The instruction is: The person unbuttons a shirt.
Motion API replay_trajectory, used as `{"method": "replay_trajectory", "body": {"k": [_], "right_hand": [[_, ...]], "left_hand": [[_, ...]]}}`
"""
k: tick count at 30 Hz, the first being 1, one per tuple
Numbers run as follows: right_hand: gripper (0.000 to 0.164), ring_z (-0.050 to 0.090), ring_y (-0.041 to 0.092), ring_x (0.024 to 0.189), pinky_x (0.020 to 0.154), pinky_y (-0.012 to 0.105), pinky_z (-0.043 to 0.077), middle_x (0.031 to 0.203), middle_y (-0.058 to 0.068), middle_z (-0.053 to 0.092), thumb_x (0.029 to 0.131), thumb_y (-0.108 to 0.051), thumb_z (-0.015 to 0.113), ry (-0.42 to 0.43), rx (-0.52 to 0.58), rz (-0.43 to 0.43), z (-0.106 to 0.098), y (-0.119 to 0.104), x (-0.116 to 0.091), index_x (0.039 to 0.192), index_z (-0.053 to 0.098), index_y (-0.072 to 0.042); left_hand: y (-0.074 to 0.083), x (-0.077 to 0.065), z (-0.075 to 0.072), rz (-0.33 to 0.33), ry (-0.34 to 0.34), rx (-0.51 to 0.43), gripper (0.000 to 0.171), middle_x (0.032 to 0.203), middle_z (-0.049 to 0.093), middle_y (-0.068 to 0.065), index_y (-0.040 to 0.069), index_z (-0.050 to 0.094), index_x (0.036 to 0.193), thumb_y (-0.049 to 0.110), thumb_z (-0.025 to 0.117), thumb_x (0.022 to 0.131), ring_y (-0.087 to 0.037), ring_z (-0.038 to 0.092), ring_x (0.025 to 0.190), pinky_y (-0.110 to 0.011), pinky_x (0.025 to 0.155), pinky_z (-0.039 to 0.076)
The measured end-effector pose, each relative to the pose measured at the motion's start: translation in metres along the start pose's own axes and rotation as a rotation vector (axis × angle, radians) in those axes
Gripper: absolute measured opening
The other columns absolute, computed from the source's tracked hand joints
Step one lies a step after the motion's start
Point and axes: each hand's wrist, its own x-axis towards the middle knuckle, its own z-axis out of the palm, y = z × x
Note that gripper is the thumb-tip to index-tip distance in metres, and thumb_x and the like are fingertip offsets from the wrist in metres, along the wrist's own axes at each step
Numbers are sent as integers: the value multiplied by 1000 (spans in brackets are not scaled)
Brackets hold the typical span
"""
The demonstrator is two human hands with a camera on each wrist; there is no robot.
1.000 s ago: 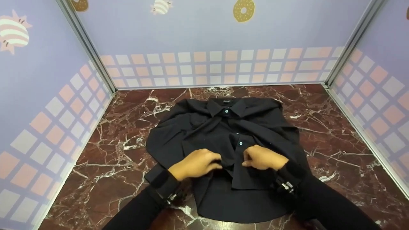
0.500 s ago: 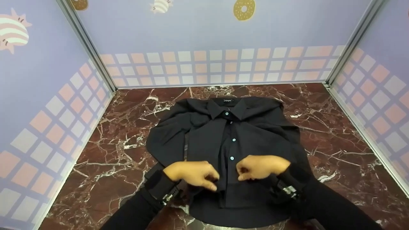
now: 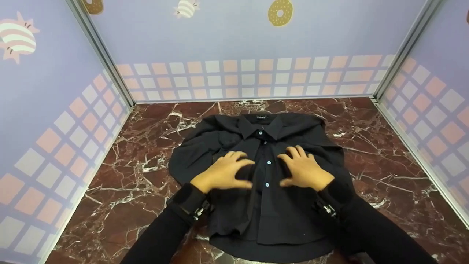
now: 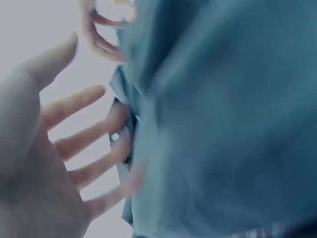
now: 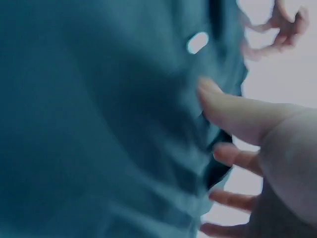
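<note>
A black button-up shirt [image 3: 293, 220] lies front up, its collar [image 3: 261, 128] at the far end with the top button fastened. Below the collar the two front edges lie side by side, with light buttons [image 3: 269, 162] showing on the right-hand one. My left hand [image 3: 225, 172] is over the left front panel, fingers spread and holding nothing. Over the right front panel is my right hand [image 3: 305, 169], its fingers likewise spread and nothing gripped. In the left wrist view the fingers [image 4: 84, 144] are apart and blurred beside the cloth. Whether either hand touches the cloth I cannot tell.
The shirt rests on a dark red marbled tabletop [image 3: 121, 216]. Lilac panels with pink and white checks form a left wall [image 3: 47, 99], a back wall [image 3: 227, 40] and a right wall [image 3: 436, 91].
The front panels, bunched a second ago, were drawn down and now lie flatter with more buttons showing. Both hands have let go, moved up toward the collar and spread their fingers.
</note>
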Motion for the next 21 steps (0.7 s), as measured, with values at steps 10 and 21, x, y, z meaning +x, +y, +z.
{"method": "replay_trajectory", "body": {"k": [10, 21], "right_hand": [[126, -1, 57, 159, 115, 83, 18, 177, 24, -1, 80, -62, 89, -390, 97, 189, 6, 16, 25, 173, 16, -18], [122, -10, 52, 160, 117, 83, 3, 178, 19, -7, 84, -63, 84, -375, 155, 169, 1, 32, 60, 173, 11, -23]], "left_hand": [[-23, 6, 14, -236, -299, 123, 114, 179, 1, -12, 32, 21, 172, 64, 85, 83, -38, -4, 165, -67, 128, 7], [-53, 31, -4, -268, -284, 55, 114, 180, -2, -11, 33, 23, 171, 56, 90, 82, -36, -8, 164, -68, 127, 2]]}}
